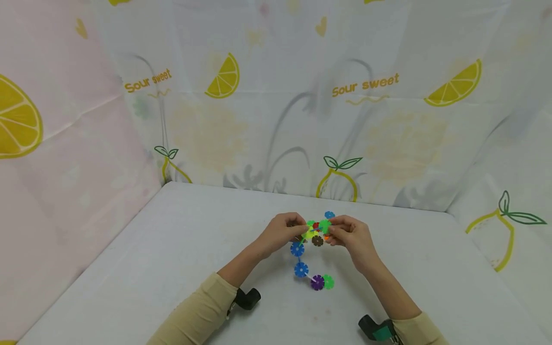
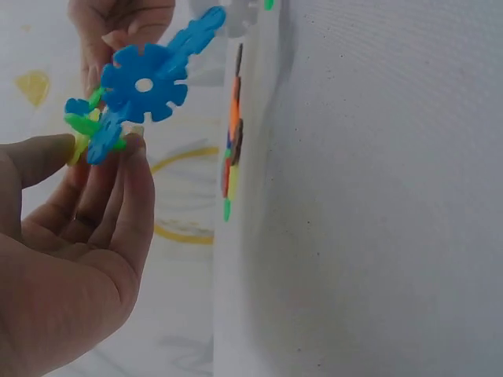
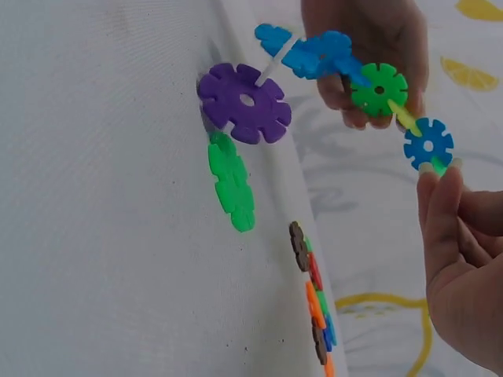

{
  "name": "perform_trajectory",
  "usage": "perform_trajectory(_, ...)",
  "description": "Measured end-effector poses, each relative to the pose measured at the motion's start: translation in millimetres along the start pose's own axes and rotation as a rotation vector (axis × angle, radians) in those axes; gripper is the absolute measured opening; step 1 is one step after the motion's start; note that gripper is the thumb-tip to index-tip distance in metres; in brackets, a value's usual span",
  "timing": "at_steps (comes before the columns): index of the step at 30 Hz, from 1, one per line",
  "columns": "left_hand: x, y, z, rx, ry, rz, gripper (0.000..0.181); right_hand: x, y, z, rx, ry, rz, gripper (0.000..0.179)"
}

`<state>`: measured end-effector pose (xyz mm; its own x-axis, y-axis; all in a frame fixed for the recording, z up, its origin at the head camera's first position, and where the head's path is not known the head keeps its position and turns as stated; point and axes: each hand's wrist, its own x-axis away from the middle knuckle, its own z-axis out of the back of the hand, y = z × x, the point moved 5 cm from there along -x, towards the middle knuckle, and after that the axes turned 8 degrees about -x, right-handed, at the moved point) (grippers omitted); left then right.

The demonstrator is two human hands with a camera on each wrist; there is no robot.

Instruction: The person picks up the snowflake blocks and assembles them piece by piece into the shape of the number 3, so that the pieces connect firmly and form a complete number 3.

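Nearest, lower centre: purple disc (image 1: 317, 282), green disc (image 1: 328, 281) beside it, low end of a notched-disc chain (image 1: 301, 269). Runs up through blue discs (image 1: 297, 249) to centre. Left hand (image 1: 278, 235) pinches its upper part; right hand (image 1: 355, 238), just apart, pinches green tip disc (image 1: 325, 226). Beyond, loose discs (image 1: 317, 241) on white table (image 1: 207, 215); lemon-print cloth (image 1: 284, 72) across top.

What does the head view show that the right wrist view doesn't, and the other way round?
Head view only: the "Sour sweet" lettering, the beige sleeves and the black devices by the cuffs.

Right wrist view only: the flat face of the blue disc at the right hand's fingertips.

Both: the two hands, the purple disc and the green disc beside it.
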<state>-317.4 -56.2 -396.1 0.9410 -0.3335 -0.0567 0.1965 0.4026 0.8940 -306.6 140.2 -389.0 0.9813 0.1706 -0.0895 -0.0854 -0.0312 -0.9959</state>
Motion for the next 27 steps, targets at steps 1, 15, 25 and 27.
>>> perform_trajectory(1, -0.1, 0.6, -0.4, -0.003, -0.017, -0.002, 0.022, -0.4, 1, 0, -0.008, -0.007, 0.002, 0.030)
perform_trajectory(15, 2.6, 5.8, -5.5, -0.083, -0.069, -0.056, 0.019, 2.7, 5, -14, 0.019, -0.137, -0.006, 0.027)
perform_trajectory(25, 1.2, 3.6, 1.8, -0.066, -0.012, -0.051, 0.022, 3.0, 4, -13, 0.165, -0.213, -0.008, 0.027)
perform_trajectory(27, 0.2, 1.8, 3.7, -0.058, -0.003, -0.037, 0.022, 2.1, 5, -12, 0.217, -0.250, -0.013, 0.026)
